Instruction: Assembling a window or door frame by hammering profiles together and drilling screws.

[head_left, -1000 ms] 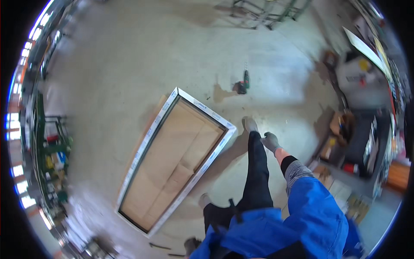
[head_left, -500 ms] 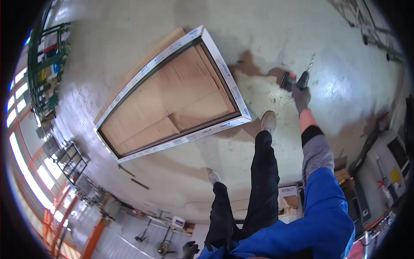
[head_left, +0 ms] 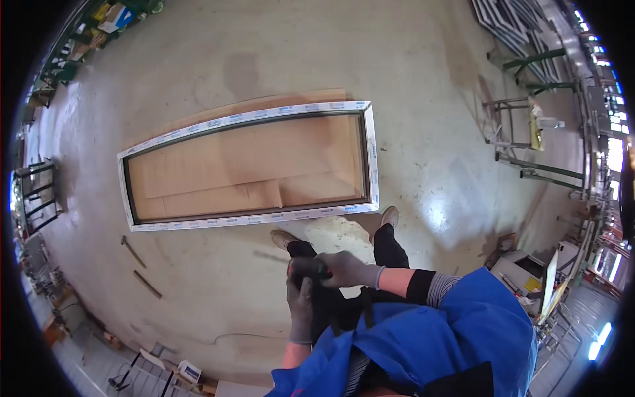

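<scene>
Nearest you, both gloved hands meet on a dark drill in front of your body. Your left hand is closed on it from below and your right hand from the right side; motion blur hides the exact finger placement. The drill bit is fitted and points to your left, over bare floor and apart from any workpiece. Just beyond, your shoes stand near the long edge of a white-faced frame, which lies flat on the floor across your front. As to progress, the frame is found laid out with all four sides joined and printed film on its faces; the drill is in hand but no drilling is under way, and whether any holes are already made cannot be told. Brown cardboard shows inside the frame and past its far edge. Two thin dark strips lie on the floor off its left end. Farther off to the right stands a green metal rack.
</scene>
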Available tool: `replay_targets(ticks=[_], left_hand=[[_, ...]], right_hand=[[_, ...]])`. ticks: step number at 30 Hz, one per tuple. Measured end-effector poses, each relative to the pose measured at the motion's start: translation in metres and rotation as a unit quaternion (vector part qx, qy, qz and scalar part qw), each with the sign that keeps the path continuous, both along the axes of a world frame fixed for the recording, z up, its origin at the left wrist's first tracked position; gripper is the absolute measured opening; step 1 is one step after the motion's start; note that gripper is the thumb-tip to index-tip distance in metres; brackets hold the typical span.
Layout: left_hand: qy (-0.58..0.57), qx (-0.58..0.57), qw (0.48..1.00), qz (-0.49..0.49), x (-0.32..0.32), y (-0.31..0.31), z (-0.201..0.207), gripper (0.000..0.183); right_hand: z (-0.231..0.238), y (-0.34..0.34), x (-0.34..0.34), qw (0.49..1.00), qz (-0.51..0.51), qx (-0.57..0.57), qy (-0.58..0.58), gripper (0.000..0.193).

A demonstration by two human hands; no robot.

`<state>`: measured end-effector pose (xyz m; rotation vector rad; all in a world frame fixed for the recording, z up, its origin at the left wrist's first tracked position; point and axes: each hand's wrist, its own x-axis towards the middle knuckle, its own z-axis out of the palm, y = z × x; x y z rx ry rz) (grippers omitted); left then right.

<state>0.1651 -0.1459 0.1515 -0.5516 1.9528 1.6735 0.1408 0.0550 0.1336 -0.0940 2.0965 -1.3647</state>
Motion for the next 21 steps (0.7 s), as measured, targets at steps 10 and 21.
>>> replay_targets(ticks=[10,21], left_hand=[[-0.002,0.307,0.904,0.297,-0.153,-0.302,0.111,0.06],[0.072,0.178,0.917,0.35,-0.385,-0.449,0.138,0.046]], right_hand=[[0.142,-0.28,-0.186,0.957,0.142,-0.185,0.173,0.096],[0.123,-0.5,-0.471,0.919,0.328,-0.183,0.12,0.077]])
